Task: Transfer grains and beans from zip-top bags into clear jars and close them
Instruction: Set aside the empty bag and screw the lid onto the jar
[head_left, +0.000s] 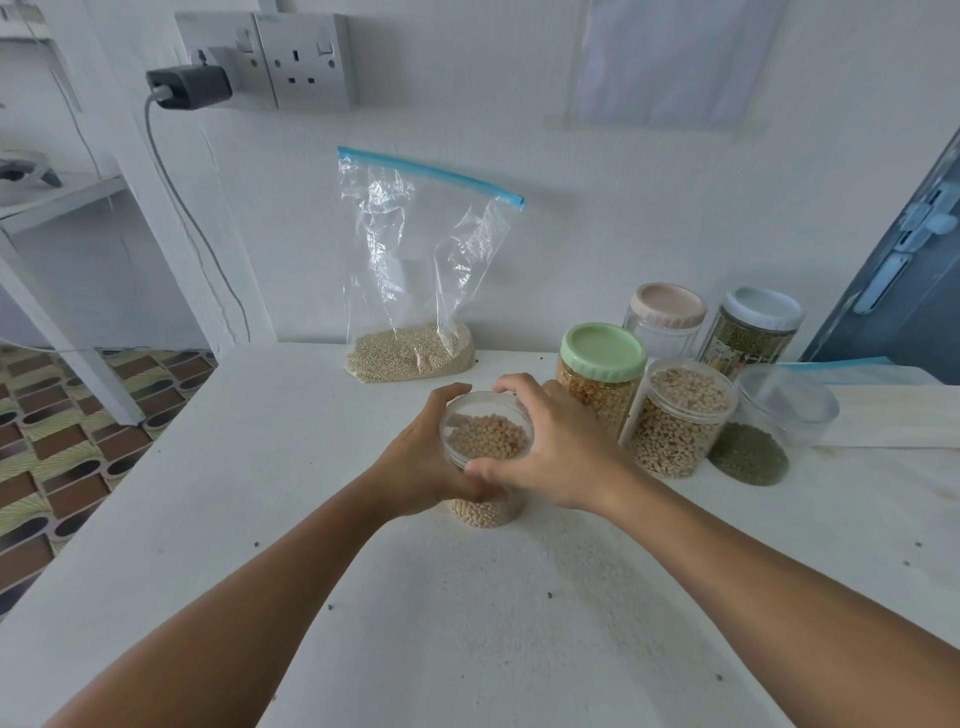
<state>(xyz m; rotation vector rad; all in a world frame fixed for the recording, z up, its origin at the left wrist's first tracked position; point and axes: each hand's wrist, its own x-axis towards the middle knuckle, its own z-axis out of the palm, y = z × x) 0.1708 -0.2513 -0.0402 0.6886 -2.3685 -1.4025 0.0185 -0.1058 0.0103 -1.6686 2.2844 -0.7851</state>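
Both hands are wrapping around a clear jar (487, 457) of pale round beans standing on the white table (291, 467). The left hand (421, 462) is curling round the jar's wall from the left, its fingers passing behind the glass and partly hidden by it. The right hand (550, 452) is gripping the rim from the right, thumb at the near edge, fingertips reaching over the far edge. A clear lid (485, 418) seems to be sitting on the mouth, though whether it is seated fully is hard to tell. The jar's base is half covered by the hands.

Beyond the grip, a zip-top bag (415, 270) with a blue seal is leaning on the wall, grain pooling at its bottom. To the right of the grip, a green-lidded jar (600, 374), a jar of beige beans (675, 421) and a tilted jar of green grains (769, 431) are crowding together; two more jars behind are partly blocked.
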